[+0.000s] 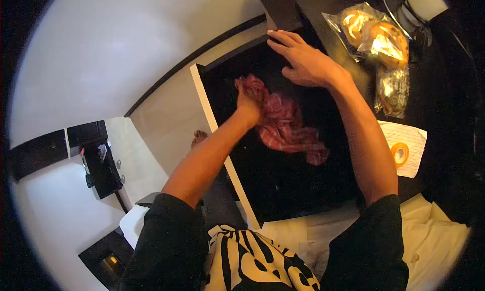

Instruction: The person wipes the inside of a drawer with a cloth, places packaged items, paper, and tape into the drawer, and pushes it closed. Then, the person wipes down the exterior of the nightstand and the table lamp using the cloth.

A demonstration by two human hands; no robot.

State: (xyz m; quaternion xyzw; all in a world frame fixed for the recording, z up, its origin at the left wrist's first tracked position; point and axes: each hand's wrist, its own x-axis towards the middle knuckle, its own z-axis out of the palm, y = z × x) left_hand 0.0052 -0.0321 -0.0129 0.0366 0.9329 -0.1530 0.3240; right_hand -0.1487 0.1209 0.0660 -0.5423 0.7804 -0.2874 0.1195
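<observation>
A crumpled red checked cloth (285,119) lies across a black surface (298,190) with a white edge. My left hand (248,100) is closed on the upper left end of this cloth, the fingers partly hidden in its folds. Farther up and to the right, my right hand (305,61) is stretched out with the fingers extended, holding nothing. It is over the far side of the black surface; whether it touches there I cannot tell.
On the dark table to the right are clear plastic bags of baked goods (386,41), a white cup (427,3), and an orange tape roll (400,153) on lined paper (417,139). Whitish fabric (429,235) lies at lower right. A pale wall (126,43) rises on the left.
</observation>
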